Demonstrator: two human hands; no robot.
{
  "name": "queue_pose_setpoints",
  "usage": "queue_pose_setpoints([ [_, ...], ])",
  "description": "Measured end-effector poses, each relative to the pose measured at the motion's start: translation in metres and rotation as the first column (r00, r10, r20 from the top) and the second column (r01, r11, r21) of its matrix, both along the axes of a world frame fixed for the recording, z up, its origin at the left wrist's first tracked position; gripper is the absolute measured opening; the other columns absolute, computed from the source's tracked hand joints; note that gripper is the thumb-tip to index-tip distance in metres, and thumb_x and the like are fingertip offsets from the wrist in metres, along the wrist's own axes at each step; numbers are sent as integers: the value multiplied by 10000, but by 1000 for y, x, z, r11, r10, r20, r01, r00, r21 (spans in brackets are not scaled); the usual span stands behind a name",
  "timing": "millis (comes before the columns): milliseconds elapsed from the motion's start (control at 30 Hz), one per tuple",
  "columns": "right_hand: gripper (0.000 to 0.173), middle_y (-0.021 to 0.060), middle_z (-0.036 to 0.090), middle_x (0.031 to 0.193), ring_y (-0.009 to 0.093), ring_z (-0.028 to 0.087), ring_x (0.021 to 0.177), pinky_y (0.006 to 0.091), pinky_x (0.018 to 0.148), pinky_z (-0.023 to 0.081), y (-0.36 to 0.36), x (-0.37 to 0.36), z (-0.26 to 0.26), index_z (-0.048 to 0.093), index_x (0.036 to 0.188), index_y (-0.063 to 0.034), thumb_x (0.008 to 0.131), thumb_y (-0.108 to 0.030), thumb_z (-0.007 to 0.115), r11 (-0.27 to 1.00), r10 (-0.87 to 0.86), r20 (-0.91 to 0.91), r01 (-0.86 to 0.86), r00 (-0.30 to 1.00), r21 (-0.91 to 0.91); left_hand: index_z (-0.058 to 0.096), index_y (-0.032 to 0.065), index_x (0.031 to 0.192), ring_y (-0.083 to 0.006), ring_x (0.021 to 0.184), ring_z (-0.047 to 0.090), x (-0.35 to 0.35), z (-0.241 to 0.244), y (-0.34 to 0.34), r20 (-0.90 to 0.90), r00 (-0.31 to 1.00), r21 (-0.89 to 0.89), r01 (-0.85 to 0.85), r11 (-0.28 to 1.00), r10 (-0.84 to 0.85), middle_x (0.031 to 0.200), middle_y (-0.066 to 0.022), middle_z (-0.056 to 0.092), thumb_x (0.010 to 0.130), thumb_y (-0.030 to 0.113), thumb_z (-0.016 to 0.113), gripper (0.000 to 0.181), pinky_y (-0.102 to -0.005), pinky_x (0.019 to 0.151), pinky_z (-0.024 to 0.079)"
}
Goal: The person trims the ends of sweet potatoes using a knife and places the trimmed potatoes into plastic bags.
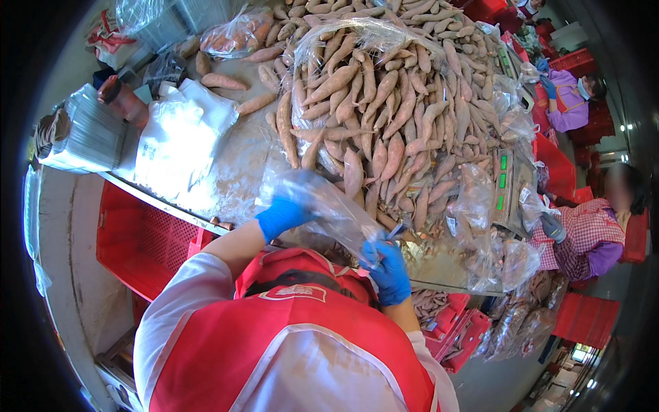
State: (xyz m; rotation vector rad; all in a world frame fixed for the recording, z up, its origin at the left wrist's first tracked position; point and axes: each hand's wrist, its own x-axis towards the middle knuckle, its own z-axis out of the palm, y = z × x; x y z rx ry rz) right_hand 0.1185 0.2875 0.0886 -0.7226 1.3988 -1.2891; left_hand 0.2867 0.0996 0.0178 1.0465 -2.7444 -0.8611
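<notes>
A clear plastic bag (342,219) is stretched between my two blue-gloved hands, in front of my red apron. My left hand (288,206) is at the bag's upper left end; its fingers are blurred and partly behind the film. Gathered plastic at the other end is gripped in my right hand (386,268), low and close to my body. A thin tool (396,229) juts up by the right fingers, its kind unclear. Just beyond the bag lies a large heap of sweet potatoes (381,98), some inside a big torn plastic sack (355,26).
Flat plastic bags (177,136) lie on the left of the table (247,149). A digital scale (509,190) and filled bags (471,206) are at right. Red crates (139,232) stand below the table edge. Two co-workers (582,232) (569,100) are along the right side.
</notes>
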Motion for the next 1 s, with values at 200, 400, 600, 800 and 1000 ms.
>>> queue_pose_setpoints([
  [200,38,7,495,638,89,479,554,197,496,379,17,-19,22,524,763,-39,741,-67,537,980,-169,331,124,928,154,591,71,1070,-285,952,556,57,58,-5,20,979,124,201,972,-205,1061,-152,585,780,284,615,360,-359,843,435],
  [400,25,15,473,571,83,389,429,208,436,336,19,-6,28,505,742,-31,732,-52,514,976,-137,367,62,920,210,640,58,1010,-233,899,599,62,144,-31,-552,744,454,648,612,-378,990,-128,627,891,228,503,249,-297,811,448],
  [600,34,20,469,559,81,385,418,208,422,330,1,7,31,513,765,-28,748,-56,505,986,-76,334,21,940,164,617,9,955,-215,803,627,18,55,-81,-408,837,346,-230,910,366,880,-152,642,828,278,584,300,-330,680,489],
  [800,76,15,501,571,60,384,432,195,419,295,2,9,25,559,802,-33,778,-96,526,982,-74,266,24,961,187,595,6,978,-283,784,614,-4,-3,-67,-263,877,-18,-420,907,402,929,-164,624,759,273,659,352,-363,685,484],
  [1000,232,38,601,857,44,405,574,186,505,276,-6,-10,23,577,1011,-17,834,-158,528,951,-283,-160,298,946,82,533,-14,1108,-189,934,566,8,74,-31,-391,605,920,274,279,694,1026,-100,596,851,203,581,340,-321,885,423],
])
